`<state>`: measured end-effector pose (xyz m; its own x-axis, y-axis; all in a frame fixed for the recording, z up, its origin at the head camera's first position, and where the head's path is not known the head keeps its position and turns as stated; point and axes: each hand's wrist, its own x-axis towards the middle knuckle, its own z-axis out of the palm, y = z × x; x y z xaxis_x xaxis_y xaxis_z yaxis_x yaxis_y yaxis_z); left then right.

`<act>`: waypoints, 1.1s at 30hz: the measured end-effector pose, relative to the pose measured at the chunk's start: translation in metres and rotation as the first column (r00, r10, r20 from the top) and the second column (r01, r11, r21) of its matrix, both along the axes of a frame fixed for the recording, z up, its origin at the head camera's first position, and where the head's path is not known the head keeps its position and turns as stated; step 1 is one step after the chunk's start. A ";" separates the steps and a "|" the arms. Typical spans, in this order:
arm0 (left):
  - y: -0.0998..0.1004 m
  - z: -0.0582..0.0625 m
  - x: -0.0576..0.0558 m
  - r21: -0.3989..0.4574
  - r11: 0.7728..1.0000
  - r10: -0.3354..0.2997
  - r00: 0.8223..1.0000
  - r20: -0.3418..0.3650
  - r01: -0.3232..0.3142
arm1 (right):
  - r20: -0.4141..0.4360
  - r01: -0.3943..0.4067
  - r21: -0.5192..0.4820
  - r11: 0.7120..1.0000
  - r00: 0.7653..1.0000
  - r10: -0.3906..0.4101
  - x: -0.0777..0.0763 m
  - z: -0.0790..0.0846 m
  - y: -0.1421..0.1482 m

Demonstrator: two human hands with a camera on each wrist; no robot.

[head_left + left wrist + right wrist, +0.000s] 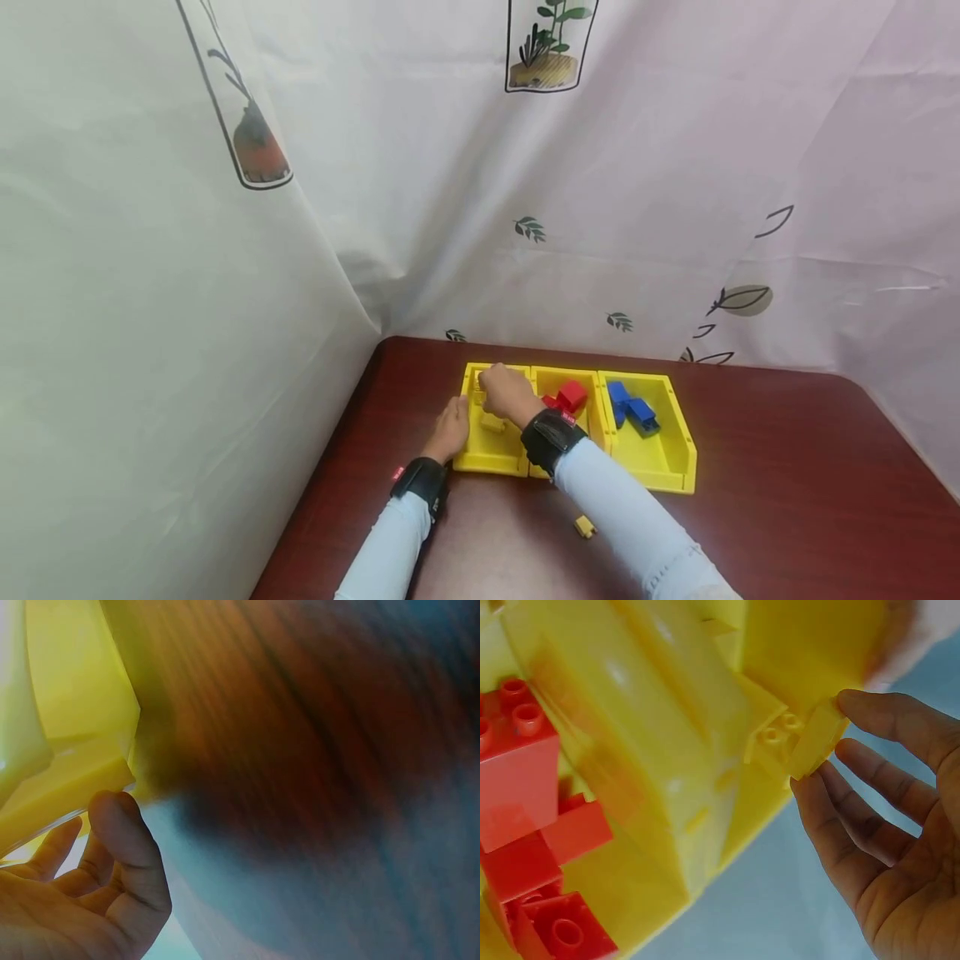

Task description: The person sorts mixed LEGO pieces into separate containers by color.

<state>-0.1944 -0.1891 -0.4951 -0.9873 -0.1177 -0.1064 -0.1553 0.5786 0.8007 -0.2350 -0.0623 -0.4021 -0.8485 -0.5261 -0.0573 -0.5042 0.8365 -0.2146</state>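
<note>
Over the left yellow bin [491, 461], my right hand [510, 393] pinches a yellow toy brick [819, 739] between thumb and fingertips. Just behind that piece in the right wrist view, another yellow brick [780, 729] shows its round studs inside the bin. One more yellow brick [492, 422] lies on the bin's floor. My left hand [450, 429] grips the bin's outer left side; in the left wrist view the thumb [124, 825] lies at the yellow edge, with the other fingers bent beneath it.
Red bricks [572, 396] lie in the middle bin, partly behind my right wrist. The right bin [678, 454] contains blue bricks [641, 414]. A loose yellow brick [585, 527] sits on the dark wooden table [787, 475] near my right forearm. Printed cloth [637, 208] hangs behind.
</note>
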 end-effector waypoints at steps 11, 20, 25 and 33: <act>0.002 0.001 0.001 -0.007 1.000 0.010 1.000 0.018 -0.010 | 0.058 0.081 0.079 0.994 0.995 -0.085 -0.011 -0.027 -0.009; 0.002 0.003 0.002 -0.005 1.000 0.016 1.000 0.013 -0.016 | 0.060 0.107 0.058 0.993 0.992 -0.111 -0.010 -0.043 -0.008; 0.003 0.004 0.003 -0.009 1.000 0.015 1.000 0.019 -0.015 | 0.061 0.115 0.048 0.992 0.991 -0.118 -0.011 -0.047 -0.008; 0.002 0.003 0.003 -0.015 1.000 0.009 1.000 0.030 -0.009 | 0.065 0.106 0.047 0.993 0.992 -0.108 -0.010 -0.045 -0.007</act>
